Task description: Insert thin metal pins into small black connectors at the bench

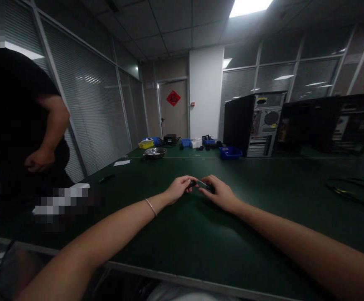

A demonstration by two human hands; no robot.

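Observation:
Over the middle of the dark green table (pixel 166 234), my two hands are close together. My left hand (pixel 178 188) pinches a small black part (pixel 192 184), whose kind is too small to make out. In my right hand (pixel 220 193) is a screwdriver (pixel 211 187) with a dark handle. Its thin metal shaft points left toward the black part. Whether the tip touches that part I cannot tell. Fingers cover much of both things.
A person (pixel 15 117) stands at the left edge. Farther back are a metal bowl (pixel 155 153), a blue bin (pixel 231 152), a yellow tray (pixel 146 144) and an open computer case (pixel 253 125). Black cables (pixel 354 190) lie right; a white paper (pixel 122 163) and a dark tool (pixel 107 179) lie left.

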